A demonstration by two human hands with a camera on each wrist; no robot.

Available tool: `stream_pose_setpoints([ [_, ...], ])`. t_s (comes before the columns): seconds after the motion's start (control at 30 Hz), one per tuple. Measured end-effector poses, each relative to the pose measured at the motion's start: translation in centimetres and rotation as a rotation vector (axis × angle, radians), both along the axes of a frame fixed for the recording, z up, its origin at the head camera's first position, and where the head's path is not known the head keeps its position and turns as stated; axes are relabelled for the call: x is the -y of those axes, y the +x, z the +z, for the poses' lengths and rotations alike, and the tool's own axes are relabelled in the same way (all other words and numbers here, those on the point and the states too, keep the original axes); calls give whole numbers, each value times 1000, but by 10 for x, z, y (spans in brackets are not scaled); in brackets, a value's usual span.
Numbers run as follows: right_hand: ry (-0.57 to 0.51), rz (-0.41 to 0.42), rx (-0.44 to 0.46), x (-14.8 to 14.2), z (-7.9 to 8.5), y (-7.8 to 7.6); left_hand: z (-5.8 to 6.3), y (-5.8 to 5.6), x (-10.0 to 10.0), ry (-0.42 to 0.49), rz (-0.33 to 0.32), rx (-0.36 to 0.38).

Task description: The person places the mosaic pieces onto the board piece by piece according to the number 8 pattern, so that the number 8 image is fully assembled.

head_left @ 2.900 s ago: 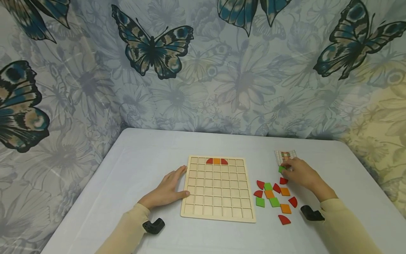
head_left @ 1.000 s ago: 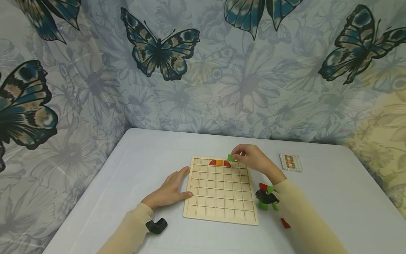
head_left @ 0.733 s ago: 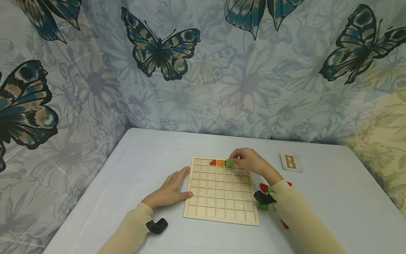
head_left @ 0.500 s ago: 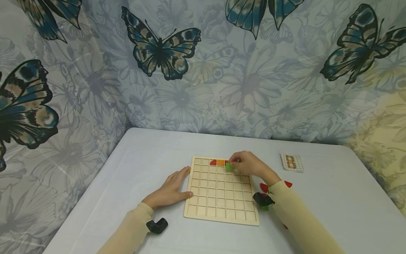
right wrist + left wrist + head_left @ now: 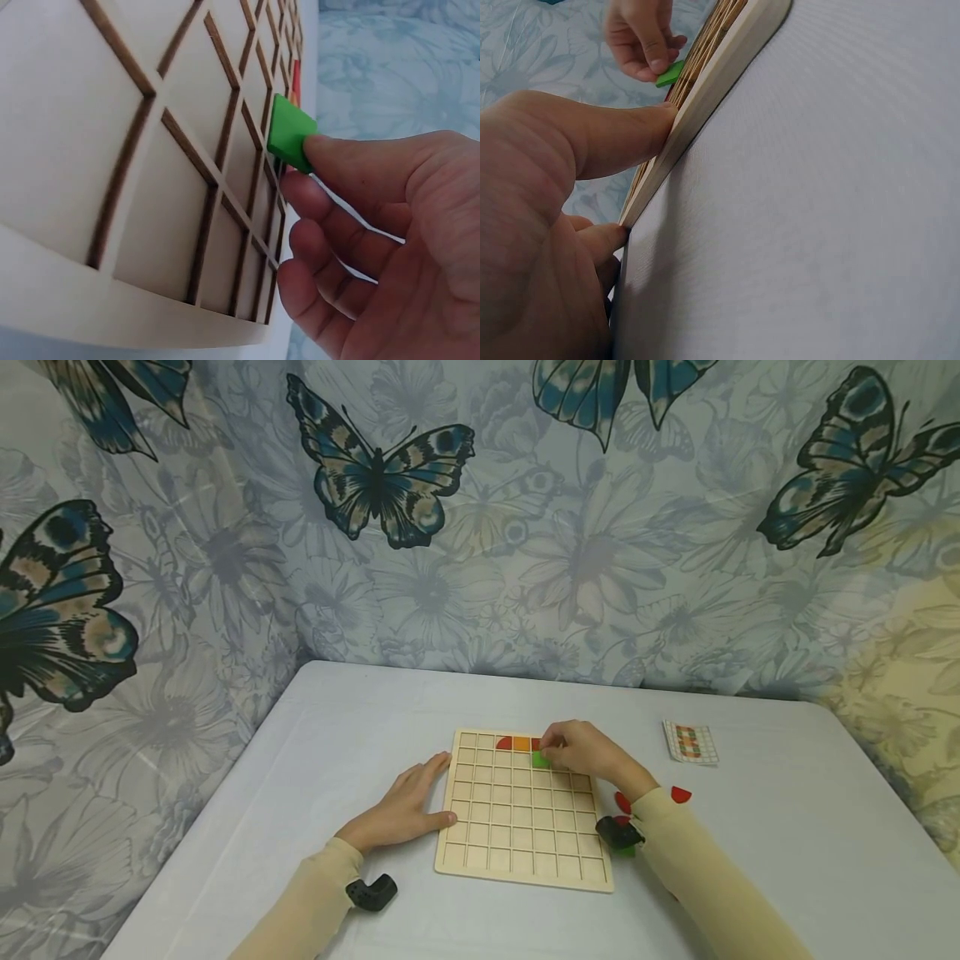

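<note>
Green tile (image 5: 540, 761) hung, as I read it on my head feed, over the second row of the gridded board (image 5: 525, 827), just on the near side of the right-hand red piece (image 5: 536, 743). I saw it pinched between thumb and forefinger of the right hand (image 5: 583, 748); the right wrist view showed it tilted, and I could not tell whether its edge touched the grid. The left hand (image 5: 401, 800) lay with its fingers spread, thumb and fingertips touching the board's left edge. An orange square (image 5: 521, 743) filled the far-row cell beside that red piece. Away to the right lay a printed card (image 5: 689, 743). I took the step in hand to be seating this tile, and judged that the next move called for squaring it to its cell, lowering it flat and letting go without nudging its red neighbour.
</note>
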State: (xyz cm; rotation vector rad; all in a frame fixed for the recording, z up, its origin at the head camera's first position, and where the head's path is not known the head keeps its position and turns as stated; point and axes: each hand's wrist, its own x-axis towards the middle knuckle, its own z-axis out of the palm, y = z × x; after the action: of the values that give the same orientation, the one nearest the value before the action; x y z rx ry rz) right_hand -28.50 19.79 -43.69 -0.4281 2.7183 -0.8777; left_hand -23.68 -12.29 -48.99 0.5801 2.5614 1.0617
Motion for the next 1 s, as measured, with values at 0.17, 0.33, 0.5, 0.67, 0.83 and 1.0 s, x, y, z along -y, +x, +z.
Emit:
stream_pose_setpoints([
  [0.17, 27, 7, -11, 1, -1, 0, 0, 0, 0, 2, 1, 4],
  [0.33, 53, 13, -26, 2, -2, 0, 0, -1, 1, 8, -1, 3],
  [0.5, 71, 16, -51, 2, -4, -1, -1, -1, 1, 11, -4, 1],
  [0.67, 68, -2, -43, 2, -7, 0, -2, -1, 0, 8, -8, -3],
  [0.83, 49, -16, -37, 0, -4, 4, 0, 0, 0, 0, -13, -4],
  [1.0, 4, -30, 1, -4, 4, 9, 1, 0, 1, -3, -7, -3],
])
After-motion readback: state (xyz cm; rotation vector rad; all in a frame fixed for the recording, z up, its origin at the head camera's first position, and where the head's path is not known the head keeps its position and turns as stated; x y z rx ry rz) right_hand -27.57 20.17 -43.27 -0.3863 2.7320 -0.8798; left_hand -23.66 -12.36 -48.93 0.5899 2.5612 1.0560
